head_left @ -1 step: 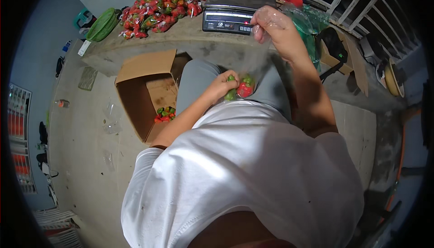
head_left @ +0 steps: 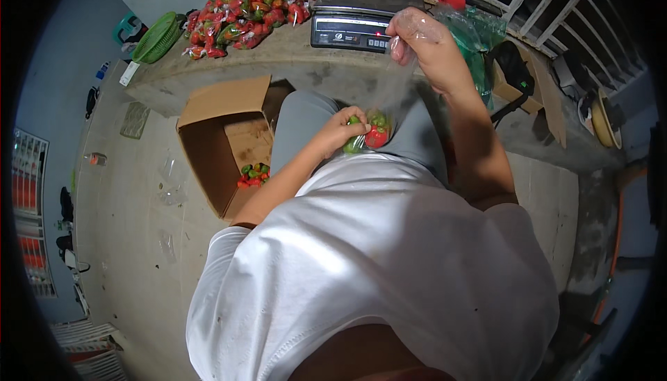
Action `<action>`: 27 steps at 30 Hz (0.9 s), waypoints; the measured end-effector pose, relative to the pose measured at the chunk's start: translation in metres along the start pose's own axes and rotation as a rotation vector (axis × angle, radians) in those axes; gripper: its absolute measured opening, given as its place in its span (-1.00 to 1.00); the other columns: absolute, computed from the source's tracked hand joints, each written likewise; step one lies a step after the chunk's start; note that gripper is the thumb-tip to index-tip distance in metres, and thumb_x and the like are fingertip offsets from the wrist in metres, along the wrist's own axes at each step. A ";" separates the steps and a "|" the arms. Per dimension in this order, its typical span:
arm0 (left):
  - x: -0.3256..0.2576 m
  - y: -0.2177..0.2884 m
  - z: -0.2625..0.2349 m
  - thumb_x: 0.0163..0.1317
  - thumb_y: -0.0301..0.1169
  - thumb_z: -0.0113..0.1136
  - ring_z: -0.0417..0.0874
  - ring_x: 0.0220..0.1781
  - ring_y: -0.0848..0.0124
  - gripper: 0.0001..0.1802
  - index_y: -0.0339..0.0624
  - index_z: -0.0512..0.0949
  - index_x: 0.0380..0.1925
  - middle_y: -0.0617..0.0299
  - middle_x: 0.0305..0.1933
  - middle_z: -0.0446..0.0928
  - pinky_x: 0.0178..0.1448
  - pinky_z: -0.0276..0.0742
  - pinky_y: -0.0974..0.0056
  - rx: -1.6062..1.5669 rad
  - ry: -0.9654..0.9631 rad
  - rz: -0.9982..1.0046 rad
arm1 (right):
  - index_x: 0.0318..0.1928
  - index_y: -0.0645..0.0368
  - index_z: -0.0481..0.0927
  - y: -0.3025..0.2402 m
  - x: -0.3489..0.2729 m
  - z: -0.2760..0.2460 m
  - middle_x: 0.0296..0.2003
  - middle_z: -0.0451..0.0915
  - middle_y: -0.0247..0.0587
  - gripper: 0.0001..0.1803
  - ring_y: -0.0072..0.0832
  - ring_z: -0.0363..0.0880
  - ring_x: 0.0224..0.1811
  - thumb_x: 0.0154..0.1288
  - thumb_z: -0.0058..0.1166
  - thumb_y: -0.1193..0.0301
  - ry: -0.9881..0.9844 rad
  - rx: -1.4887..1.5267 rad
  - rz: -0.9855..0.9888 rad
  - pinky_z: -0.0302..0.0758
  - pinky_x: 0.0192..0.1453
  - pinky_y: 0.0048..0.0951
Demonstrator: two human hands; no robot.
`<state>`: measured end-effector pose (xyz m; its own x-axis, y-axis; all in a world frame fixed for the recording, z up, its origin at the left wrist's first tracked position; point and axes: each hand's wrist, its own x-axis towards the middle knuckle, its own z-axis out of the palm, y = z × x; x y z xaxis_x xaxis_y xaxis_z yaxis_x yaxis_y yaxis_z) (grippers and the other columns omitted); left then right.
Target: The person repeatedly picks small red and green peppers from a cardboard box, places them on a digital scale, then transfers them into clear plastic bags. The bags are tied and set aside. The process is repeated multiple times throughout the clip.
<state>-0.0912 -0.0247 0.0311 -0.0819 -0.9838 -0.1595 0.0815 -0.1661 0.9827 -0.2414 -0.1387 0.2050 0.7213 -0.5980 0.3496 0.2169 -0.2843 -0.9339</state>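
Note:
A clear plastic bag (head_left: 393, 96) stretches upward from my lap, with red and green peppers (head_left: 377, 135) at its bottom. My right hand (head_left: 425, 40) pinches the bag's top end, raised in front of the scale. Low over my lap, my left hand (head_left: 344, 129) is closed around the bag's lower part at the peppers. Its fingertips rest against a green pepper, partly hiding it. To the left of my legs stands an open cardboard box (head_left: 226, 151), holding a small heap of loose red and green peppers (head_left: 254, 174).
A big pile of bagged peppers (head_left: 243, 16) lies on the concrete ledge (head_left: 278, 61), left of a black digital scale (head_left: 351, 30). A green basket (head_left: 156, 38) leans at the ledge's left end. Empty clear bags (head_left: 171, 179) lie on the floor. Green plastic (head_left: 479, 40) sits right of the scale.
Almost nothing differs. My left hand's fingers have shifted slightly on the bag around the peppers, while my right hand keeps the top end raised.

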 end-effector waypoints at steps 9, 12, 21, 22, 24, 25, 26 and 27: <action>-0.010 0.011 0.022 -0.12 -0.29 0.31 0.26 0.16 0.21 -0.25 -0.23 0.20 0.09 0.01 0.03 0.31 0.23 0.10 0.24 0.192 0.004 0.238 | -0.36 0.18 0.46 -0.021 -0.003 0.018 -0.62 0.41 -0.42 -0.78 -0.69 0.38 -0.56 0.29 -0.10 0.28 -0.060 0.099 -0.053 0.29 -0.45 -0.65; -0.002 0.013 0.004 -0.23 -0.21 0.35 0.35 0.08 0.09 -0.17 -0.21 0.20 0.09 0.00 -0.01 0.36 0.21 0.15 0.17 0.510 -0.076 0.340 | -0.37 0.19 0.45 -0.021 -0.002 0.024 -0.61 0.42 -0.41 -0.77 -0.69 0.39 -0.54 0.29 -0.10 0.28 -0.166 0.090 -0.053 0.30 -0.43 -0.64; 0.004 0.054 0.027 -0.26 -0.25 0.39 0.44 0.01 0.21 -0.47 -0.23 0.47 -0.24 0.08 -0.05 0.44 0.10 0.30 0.19 0.488 -0.353 0.576 | -0.40 0.16 0.41 -0.031 0.005 0.056 -0.67 0.31 -0.46 -0.79 -0.73 0.23 -0.62 0.30 -0.15 0.30 -0.170 0.294 0.084 0.14 -0.53 -0.68; 0.001 0.047 0.034 -0.22 -0.31 0.38 0.44 0.00 0.28 -0.56 -0.24 0.48 -0.30 0.11 -0.04 0.45 0.09 0.32 0.24 0.421 -0.380 0.477 | -0.40 0.15 0.40 -0.029 0.007 0.059 -0.68 0.28 -0.48 -0.79 -0.74 0.18 -0.63 0.30 -0.16 0.30 -0.125 0.319 0.088 0.10 -0.56 -0.69; 0.002 0.043 0.035 -0.20 -0.31 0.37 0.44 0.00 0.30 -0.59 -0.24 0.49 -0.33 0.11 -0.05 0.45 0.08 0.33 0.26 0.406 -0.342 0.431 | -0.41 0.13 0.39 -0.026 0.012 0.068 -0.68 0.24 -0.51 -0.79 -0.76 0.11 -0.65 0.31 -0.17 0.29 -0.100 0.355 0.079 0.02 -0.59 -0.68; 0.002 0.042 0.036 -0.19 -0.30 0.37 0.44 0.00 0.31 -0.61 -0.24 0.49 -0.35 0.11 -0.05 0.46 0.07 0.34 0.26 0.398 -0.323 0.408 | -0.41 0.12 0.38 -0.025 0.015 0.073 -0.68 0.22 -0.52 -0.79 -0.77 0.08 -0.65 0.31 -0.18 0.29 -0.087 0.373 0.074 -0.02 -0.61 -0.68; 0.002 0.042 0.038 -0.15 -0.30 0.35 0.45 -0.01 0.32 -0.63 -0.24 0.50 -0.34 0.12 -0.06 0.46 0.06 0.34 0.27 0.375 -0.332 0.374 | -0.41 0.11 0.38 -0.022 0.019 0.079 -0.67 0.22 -0.53 -0.79 -0.77 0.07 -0.65 0.31 -0.17 0.28 -0.062 0.372 0.064 -0.02 -0.61 -0.69; 0.001 0.043 0.040 -0.11 -0.29 0.33 0.46 -0.02 0.32 -0.64 -0.25 0.50 -0.33 0.13 -0.07 0.47 0.05 0.35 0.27 0.352 -0.340 0.341 | -0.40 0.10 0.38 -0.017 0.022 0.086 -0.67 0.22 -0.53 -0.79 -0.77 0.07 -0.65 0.31 -0.17 0.28 -0.038 0.371 0.055 -0.03 -0.62 -0.69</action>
<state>-0.1278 -0.0302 0.0766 -0.4272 -0.8912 0.1527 -0.1706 0.2453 0.9543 -0.1725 -0.0826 0.2226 0.7608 -0.5747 0.3014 0.3954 0.0422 -0.9176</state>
